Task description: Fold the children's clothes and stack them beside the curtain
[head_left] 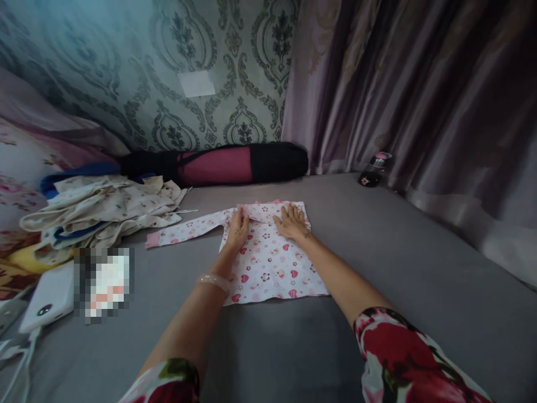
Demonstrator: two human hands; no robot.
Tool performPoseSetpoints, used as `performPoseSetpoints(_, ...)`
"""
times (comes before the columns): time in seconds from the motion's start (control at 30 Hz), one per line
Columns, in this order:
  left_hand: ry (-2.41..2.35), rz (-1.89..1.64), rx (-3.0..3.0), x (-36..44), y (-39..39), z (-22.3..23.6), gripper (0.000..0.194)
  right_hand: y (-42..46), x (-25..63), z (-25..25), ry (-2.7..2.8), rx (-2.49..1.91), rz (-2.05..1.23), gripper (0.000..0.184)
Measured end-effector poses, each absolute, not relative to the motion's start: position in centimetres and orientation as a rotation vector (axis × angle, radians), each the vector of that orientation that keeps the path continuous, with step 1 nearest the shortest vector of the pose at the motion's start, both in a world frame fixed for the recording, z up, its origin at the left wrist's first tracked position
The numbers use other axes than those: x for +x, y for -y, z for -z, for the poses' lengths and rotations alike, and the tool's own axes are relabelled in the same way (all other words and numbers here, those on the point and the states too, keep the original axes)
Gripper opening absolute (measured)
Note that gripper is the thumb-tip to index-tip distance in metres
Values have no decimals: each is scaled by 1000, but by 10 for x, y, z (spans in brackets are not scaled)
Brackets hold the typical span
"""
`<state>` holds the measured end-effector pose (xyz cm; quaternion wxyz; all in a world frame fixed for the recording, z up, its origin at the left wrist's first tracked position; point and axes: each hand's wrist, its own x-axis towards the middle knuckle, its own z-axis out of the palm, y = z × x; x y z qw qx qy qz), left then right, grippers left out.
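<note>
A small long-sleeved shirt, white with pink hearts and flowers, lies spread on the grey bed sheet. One sleeve with a pink cuff stretches out to the left; the other sleeve seems folded across the upper part of the shirt. My left hand is at the shirt's upper left, near the shoulder, fingers together and closed on a fold of the fabric. Flat on the upper right part rests my right hand, its fingers spread and pressing the cloth.
To the left are a heap of crumpled clothes, a white power bank with cables and a pixelated item. Along the wall lies a black and maroon rolled bag. A dark bottle stands by the curtain.
</note>
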<state>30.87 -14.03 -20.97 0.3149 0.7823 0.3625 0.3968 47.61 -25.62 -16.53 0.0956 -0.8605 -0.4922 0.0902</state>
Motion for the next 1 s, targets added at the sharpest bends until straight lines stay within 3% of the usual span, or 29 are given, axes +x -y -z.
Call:
performPoseSetpoints(0.4, -1001, -1067, 2193, 307, 138, 214, 43, 256, 484, 169, 1467, -2546, -277, 60)
performPoseSetpoints(1.0, -1018, -1030, 2297, 305, 142, 210, 43, 263, 520, 182, 1384, -2556, -82, 71)
